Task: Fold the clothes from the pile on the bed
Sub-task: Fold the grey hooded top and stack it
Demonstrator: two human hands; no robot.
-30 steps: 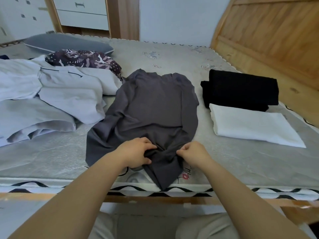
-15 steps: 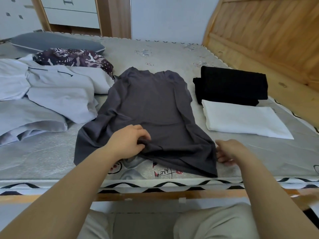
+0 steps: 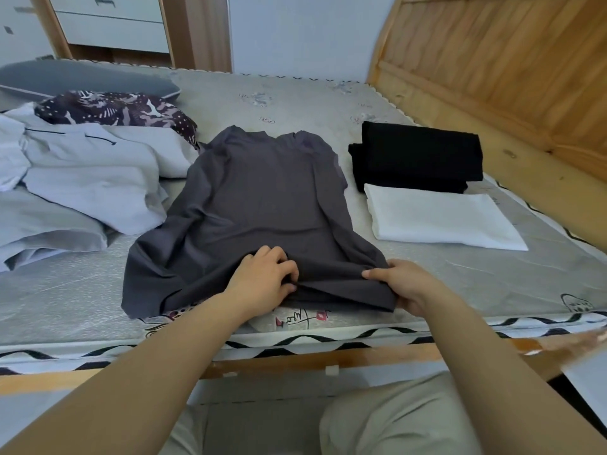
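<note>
A grey shirt is spread on the bed, collar away from the person and hem at the near edge. Its hem is pinched near the middle by the left hand, fingers curled into the cloth, while the right corner of the hem is gripped by the right hand, thumb on top and fingers tucked beneath. To the left, the pile of pale, unfolded clothes is heaped, its nearest edge touching the shirt's left side; a dark patterned garment lies at the back of that heap, and a grey pillow is seen behind it. To the right, just beside the shirt, a folded white cloth is laid flat, with a folded black cloth directly behind it and touching it. A wooden headboard closes off the right side, and drawers are seen beyond the far edge.
</note>
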